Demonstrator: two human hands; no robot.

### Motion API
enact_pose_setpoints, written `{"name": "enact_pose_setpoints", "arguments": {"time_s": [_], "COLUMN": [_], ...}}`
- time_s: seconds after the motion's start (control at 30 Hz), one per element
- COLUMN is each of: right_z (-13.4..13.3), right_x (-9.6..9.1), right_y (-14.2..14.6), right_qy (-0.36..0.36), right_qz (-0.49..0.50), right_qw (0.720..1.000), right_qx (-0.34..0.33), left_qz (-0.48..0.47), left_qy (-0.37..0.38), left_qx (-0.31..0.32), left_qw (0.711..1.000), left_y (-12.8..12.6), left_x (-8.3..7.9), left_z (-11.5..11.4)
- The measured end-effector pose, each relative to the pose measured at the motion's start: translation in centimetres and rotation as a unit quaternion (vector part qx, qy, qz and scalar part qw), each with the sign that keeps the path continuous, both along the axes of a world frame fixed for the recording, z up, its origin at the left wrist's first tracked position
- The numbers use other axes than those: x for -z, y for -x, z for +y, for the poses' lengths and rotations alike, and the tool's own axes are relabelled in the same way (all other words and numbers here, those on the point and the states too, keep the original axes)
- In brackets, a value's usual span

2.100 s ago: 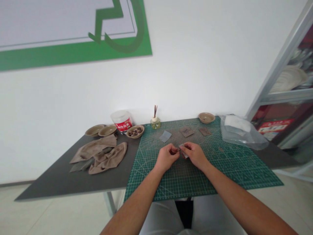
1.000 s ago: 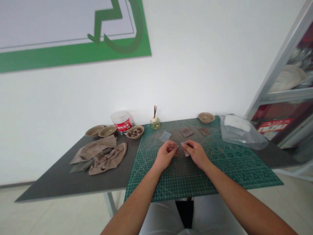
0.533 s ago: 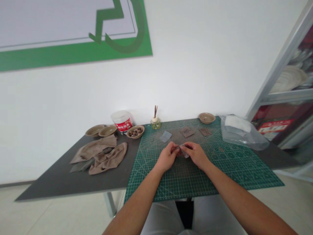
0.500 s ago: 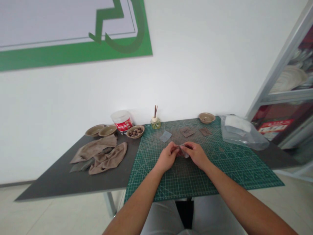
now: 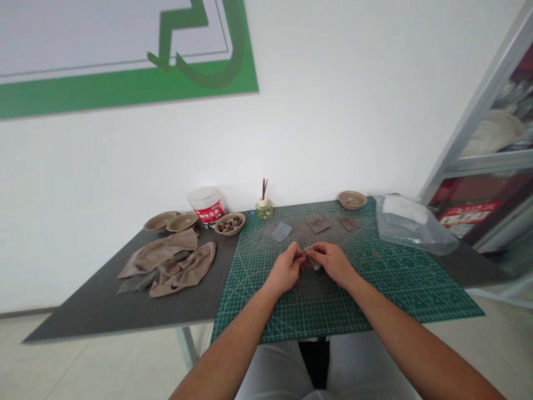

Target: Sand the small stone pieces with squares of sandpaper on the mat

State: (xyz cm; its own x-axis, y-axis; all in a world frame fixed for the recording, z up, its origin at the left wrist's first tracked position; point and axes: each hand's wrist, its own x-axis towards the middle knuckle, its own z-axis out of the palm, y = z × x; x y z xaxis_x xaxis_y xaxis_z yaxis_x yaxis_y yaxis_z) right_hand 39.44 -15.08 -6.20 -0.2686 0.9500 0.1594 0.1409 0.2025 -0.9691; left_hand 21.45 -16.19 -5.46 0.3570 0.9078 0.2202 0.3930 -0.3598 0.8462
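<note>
Over the green cutting mat (image 5: 333, 311), my left hand (image 5: 288, 266) and my right hand (image 5: 332, 263) meet with their fingertips close together. Between them is a small pale grey piece (image 5: 315, 264), thin like sandpaper or cloth; I cannot tell which. Both hands are closed in a pinch on it. Something small may be inside the left fingers, but it is hidden. Just beyond the hands lie a light grey square (image 5: 282, 231) and two brown squares, a larger one (image 5: 318, 224) and a smaller one (image 5: 349, 223).
To the left are brown cloths (image 5: 183, 269), a bowl of small brown pieces (image 5: 230, 224), two more bowls (image 5: 182, 222) and a plastic jar (image 5: 207, 206). A reed diffuser (image 5: 264, 208) stands near the wall. At right are a bowl (image 5: 352, 200) and a clear plastic bag (image 5: 416, 228).
My fingers have shifted slightly around the pale grey piece, and the left fingers are curled a little more. Both hands stay at the same place over the mat.
</note>
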Motion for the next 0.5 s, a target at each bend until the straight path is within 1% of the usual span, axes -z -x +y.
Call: {"name": "enact_pose_setpoints", "arguments": {"time_s": [0.13,0.33,0.5], "right_z": [-0.03,-0.02,-0.01], "right_x": [-0.06,0.09,0.20], "right_y": [-0.05,0.00,-0.01], "right_qy": [0.003,0.000,0.003], "right_qz": [0.001,0.002,0.011], "right_qw": [1.000,1.000,1.000], "right_qx": [-0.018,0.003,-0.018], "left_qz": [-0.010,-0.015,-0.024], "left_qy": [0.004,0.007,0.008], "left_qx": [-0.005,0.004,-0.003], "left_qw": [1.000,1.000,1.000], "left_y": [0.05,-0.11,0.04], "left_x": [0.13,0.11,0.13], "left_z": [0.05,0.02,0.12]}}
